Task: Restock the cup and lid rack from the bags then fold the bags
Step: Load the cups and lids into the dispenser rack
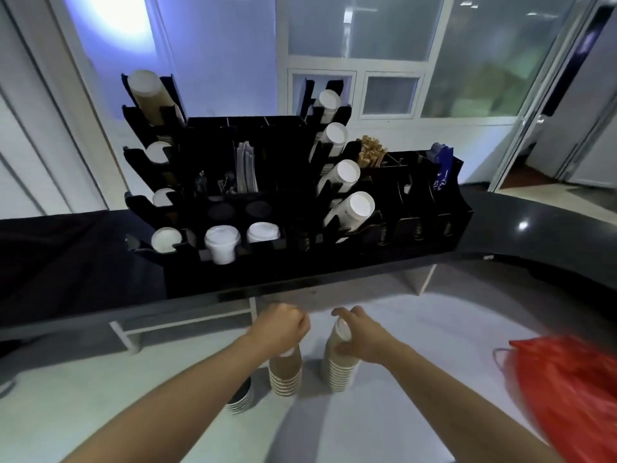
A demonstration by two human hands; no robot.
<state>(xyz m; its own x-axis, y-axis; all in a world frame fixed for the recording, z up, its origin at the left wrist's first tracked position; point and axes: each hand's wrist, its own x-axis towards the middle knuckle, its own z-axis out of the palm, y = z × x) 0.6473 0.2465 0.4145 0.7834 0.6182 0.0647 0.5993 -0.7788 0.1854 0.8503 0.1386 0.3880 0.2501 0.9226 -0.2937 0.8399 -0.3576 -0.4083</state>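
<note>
A black cup and lid rack (300, 202) fills the counter. Below its edge, the left hand (282, 327) and right hand (359, 335) each clamp a stack of brown paper cups (339, 367). The tall, ridged stacks could separate and spill if tilted carelessly.

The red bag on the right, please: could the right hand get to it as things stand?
Probably not yet: the right hand is gripping a stack of brown paper cups. The red bag lies unobstructed to its right.
</note>
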